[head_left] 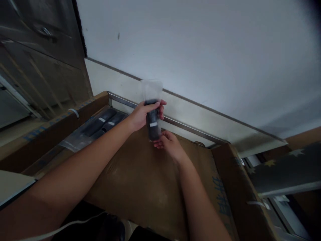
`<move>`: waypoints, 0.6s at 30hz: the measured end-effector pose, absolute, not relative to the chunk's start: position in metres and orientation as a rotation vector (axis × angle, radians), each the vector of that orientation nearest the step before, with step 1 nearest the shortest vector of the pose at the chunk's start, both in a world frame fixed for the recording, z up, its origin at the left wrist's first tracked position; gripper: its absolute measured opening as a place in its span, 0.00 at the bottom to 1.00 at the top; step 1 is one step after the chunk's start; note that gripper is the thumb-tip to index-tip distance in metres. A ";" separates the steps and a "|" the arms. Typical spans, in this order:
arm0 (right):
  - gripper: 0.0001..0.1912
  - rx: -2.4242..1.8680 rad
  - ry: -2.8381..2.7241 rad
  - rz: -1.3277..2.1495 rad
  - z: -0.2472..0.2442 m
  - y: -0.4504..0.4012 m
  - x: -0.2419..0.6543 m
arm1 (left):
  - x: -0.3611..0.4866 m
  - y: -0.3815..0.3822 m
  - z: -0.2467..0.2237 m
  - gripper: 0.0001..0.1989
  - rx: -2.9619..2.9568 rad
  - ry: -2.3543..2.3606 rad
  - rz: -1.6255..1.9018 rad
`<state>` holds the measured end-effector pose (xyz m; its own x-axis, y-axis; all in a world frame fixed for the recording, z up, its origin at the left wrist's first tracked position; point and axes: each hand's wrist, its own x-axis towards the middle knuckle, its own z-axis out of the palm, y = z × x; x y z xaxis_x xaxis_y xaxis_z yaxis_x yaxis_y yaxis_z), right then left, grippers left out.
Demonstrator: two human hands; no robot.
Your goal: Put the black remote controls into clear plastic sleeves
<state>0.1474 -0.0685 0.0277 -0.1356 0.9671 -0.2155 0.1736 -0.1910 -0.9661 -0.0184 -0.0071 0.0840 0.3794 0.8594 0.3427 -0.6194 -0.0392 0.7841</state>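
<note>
A dark cylindrical item in a clear plastic bag is held upright above the brown cardboard surface. My left hand wraps round its upper part, thumb across the front. At its lower right edge, the fingers of my right hand pinch the bottom of the bag. The empty top of the bag stands up above my left thumb. A small white label shows on the dark item. Several similar dark bagged items lie at the left end of the cardboard, partly hidden behind my left forearm.
Raised cardboard-covered edges run along the left and right sides. Behind the surface are a metal rail and a white wall. A metal door stands at upper left. A white cable crosses the bottom.
</note>
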 end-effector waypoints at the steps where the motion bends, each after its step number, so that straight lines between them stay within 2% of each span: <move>1: 0.05 -1.360 -1.246 1.455 0.028 -0.068 0.146 | -0.020 -0.005 0.084 0.11 1.043 0.286 1.243; 6: 0.12 -1.257 -1.053 1.510 0.030 -0.071 0.141 | -0.021 -0.001 0.081 0.11 0.956 0.341 1.311; 14: 0.07 -1.086 -0.721 1.672 0.050 -0.071 0.142 | -0.021 0.002 0.077 0.14 0.846 0.374 1.295; 18: 0.06 -1.048 -0.723 1.672 0.057 -0.073 0.142 | -0.023 0.004 0.077 0.16 0.819 0.406 1.312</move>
